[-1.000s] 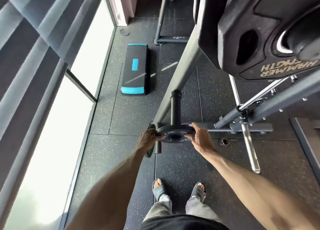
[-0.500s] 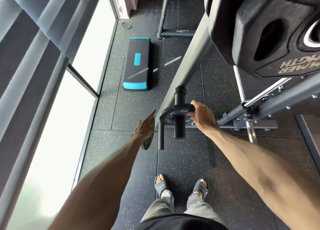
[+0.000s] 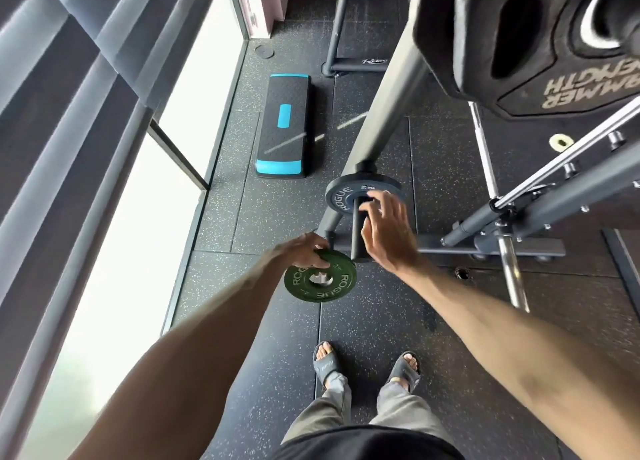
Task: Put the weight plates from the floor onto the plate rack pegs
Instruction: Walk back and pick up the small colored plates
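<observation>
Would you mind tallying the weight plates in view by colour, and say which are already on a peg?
Grey plates: 1, the small grey plate, threaded on the peg beside the right hand.
Green plates: 1, the green plate, held in the left hand, not on a peg.
Black plates: 1 at least, the large black plate, racked at upper right.
Total: 3

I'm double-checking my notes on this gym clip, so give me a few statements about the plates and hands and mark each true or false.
1. The green plate is held in the left hand. True.
2. The grey plate lies on the floor. False: it sits on the rack peg.
3. The right hand grips the green plate. False: it is open by the peg.
4. A blue-and-black step platform lies on the floor. True.
</observation>
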A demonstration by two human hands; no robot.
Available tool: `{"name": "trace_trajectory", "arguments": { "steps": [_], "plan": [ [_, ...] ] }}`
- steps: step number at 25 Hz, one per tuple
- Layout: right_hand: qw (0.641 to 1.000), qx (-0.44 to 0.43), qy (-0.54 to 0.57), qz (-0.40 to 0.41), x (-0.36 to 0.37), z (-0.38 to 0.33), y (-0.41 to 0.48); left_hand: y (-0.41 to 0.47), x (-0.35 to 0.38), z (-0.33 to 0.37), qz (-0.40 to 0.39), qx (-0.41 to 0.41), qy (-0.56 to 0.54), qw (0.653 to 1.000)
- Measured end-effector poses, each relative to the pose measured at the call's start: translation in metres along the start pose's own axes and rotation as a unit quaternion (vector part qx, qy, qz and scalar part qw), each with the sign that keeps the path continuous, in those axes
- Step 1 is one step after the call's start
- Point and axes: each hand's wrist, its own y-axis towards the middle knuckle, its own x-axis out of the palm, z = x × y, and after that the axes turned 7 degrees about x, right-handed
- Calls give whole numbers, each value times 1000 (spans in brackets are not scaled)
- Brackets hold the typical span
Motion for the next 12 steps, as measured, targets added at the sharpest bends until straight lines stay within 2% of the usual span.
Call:
{"name": "trace_trajectory", "arguments": {
  "steps": [4, 7, 9, 12],
  "plan": [
    [995, -17, 44, -88, 5, 17, -57, 13, -20, 24, -23, 25, -17, 999],
    [981, 31, 107, -158, 6, 29, -69, 24, -23, 45, -19, 50, -14, 998],
    [971, 70, 139, -182, 3, 35, -70, 31, -18, 57, -7, 66, 20, 998],
    [971, 88, 118, -188, 3, 41, -74, 36, -9, 66, 34, 98, 43, 994]
  ]
}}
